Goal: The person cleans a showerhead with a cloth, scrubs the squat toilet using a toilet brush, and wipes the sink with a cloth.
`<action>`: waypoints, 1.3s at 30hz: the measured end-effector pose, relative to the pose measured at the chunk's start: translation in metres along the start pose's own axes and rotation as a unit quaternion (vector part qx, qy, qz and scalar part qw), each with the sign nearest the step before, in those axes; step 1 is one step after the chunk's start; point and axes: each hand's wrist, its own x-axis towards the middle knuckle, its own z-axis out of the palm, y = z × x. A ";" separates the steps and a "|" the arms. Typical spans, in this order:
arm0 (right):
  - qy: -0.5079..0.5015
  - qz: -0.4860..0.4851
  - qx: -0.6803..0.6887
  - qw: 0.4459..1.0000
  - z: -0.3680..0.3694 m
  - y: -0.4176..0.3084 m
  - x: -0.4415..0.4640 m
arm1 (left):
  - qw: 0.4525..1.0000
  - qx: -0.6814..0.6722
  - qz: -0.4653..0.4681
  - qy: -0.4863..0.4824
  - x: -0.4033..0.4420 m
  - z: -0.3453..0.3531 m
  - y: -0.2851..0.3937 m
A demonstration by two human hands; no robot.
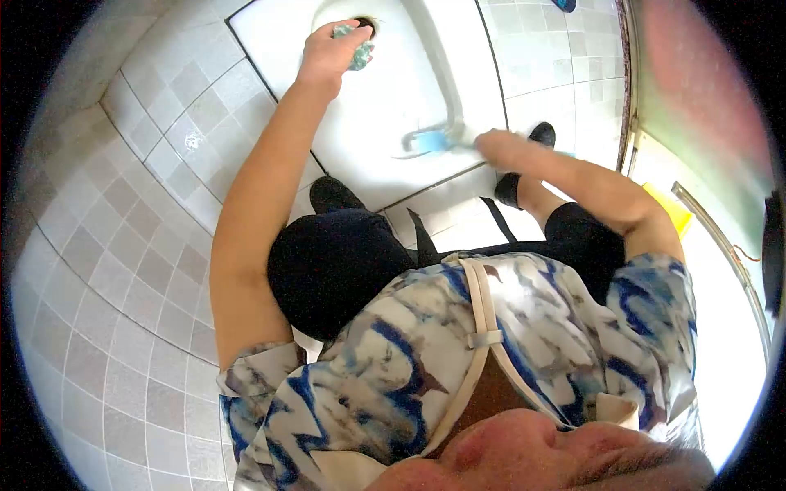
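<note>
A white ceramic squat toilet [385, 168] is set in the tiled floor in front of me. Over its far left part, beside the dark drain hole [365, 28], my left hand [332, 53] is closed on a crumpled greenish cloth or bag [352, 51]. My right hand [508, 150], blurred by motion, grips the handle of a brush with a light blue head [431, 141]. The brush head lies at the near right part of the basin, and is smeared too. A bit of the handle shows past my wrist.
Tiled wall [123, 262] rises on the left. My black shoes [334, 195] stand at the basin's near edge. A yellow object [669, 209] is at the right, beside a door frame [712, 229]. A blue item [565, 5] lies at the top right.
</note>
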 end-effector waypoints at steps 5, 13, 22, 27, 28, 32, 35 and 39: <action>-0.060 -0.077 0.125 0.987 -0.025 -0.005 -0.009 | 1.000 0.008 0.013 0.013 -0.003 -0.005 0.003; -0.120 -0.160 0.273 0.941 0.050 -0.008 0.027 | 1.000 0.006 0.009 0.015 0.000 -0.002 0.005; -0.259 0.091 0.334 0.902 -0.015 0.021 -0.011 | 1.000 -0.002 0.006 0.007 0.004 0.001 -0.005; -0.172 0.066 0.250 0.951 -0.002 0.026 0.006 | 0.999 -0.037 0.015 -0.025 0.009 0.016 -0.002; -0.212 0.054 0.202 0.955 -0.015 0.002 -0.001 | 0.999 -0.029 0.013 -0.033 0.011 0.017 -0.003; -0.182 0.076 0.199 0.960 -0.018 -0.009 0.014 | 1.000 -0.017 0.010 -0.023 0.009 0.014 0.008; 0.029 -0.001 -0.053 0.998 -0.011 0.017 0.009 | 1.000 -0.002 0.016 0.010 0.005 0.006 0.015; 0.081 -0.079 -0.139 0.984 -0.007 -0.002 0.018 | 0.999 -0.028 0.025 0.008 -0.004 -0.011 0.017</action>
